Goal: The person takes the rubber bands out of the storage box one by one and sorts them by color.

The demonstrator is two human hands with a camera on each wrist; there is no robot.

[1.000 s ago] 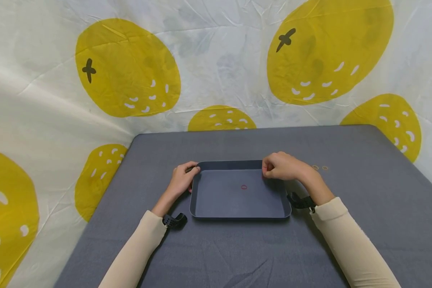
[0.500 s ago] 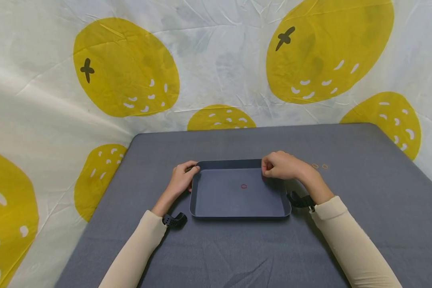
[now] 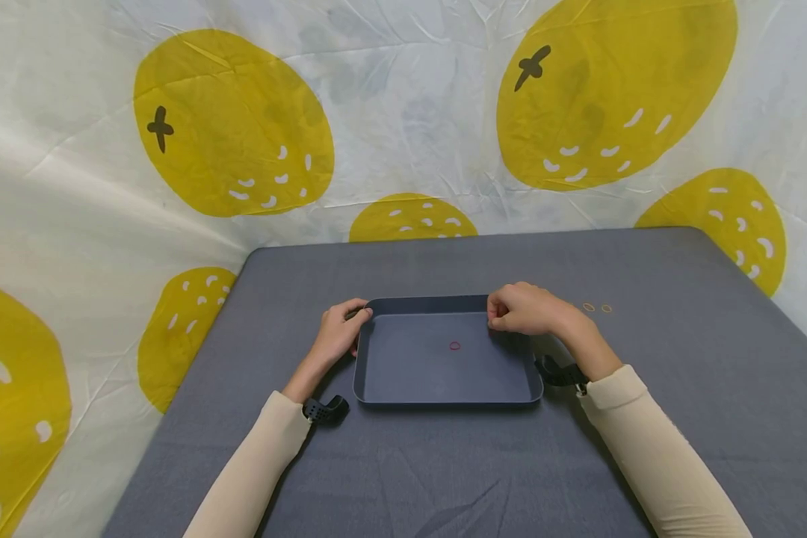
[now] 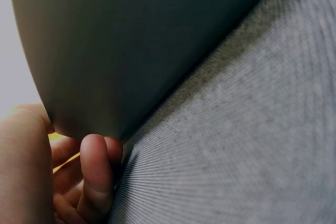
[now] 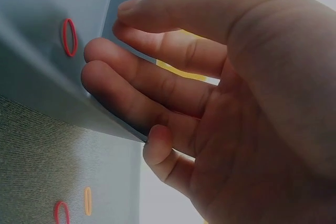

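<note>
A dark grey tray [image 3: 417,385] sits on the cloth with a small red rubber band [image 3: 454,346] lying inside it. My left hand [image 3: 339,329] holds the tray's far left corner, thumb over the rim and fingers underneath. Over the far right corner is my right hand [image 3: 521,308], its loosely bent fingers reaching over the tray. In the right wrist view, the thumb and index fingertips [image 5: 126,8] overlap, and nothing shows between them. The same red band appears beyond the fingertips, on the tray floor.
Two yellowish rubber bands [image 3: 597,307] lie on the grey cloth-covered table [image 3: 403,478], right of the tray. The right wrist view shows another red band [image 5: 62,213] outside the tray, beside an orange one [image 5: 87,201]. A white curtain with yellow fruit prints [image 3: 417,134] hangs behind.
The head view has tilted slightly, so everything sits a few pixels higher. Both hands, the tray and the red band keep their places relative to each other.
</note>
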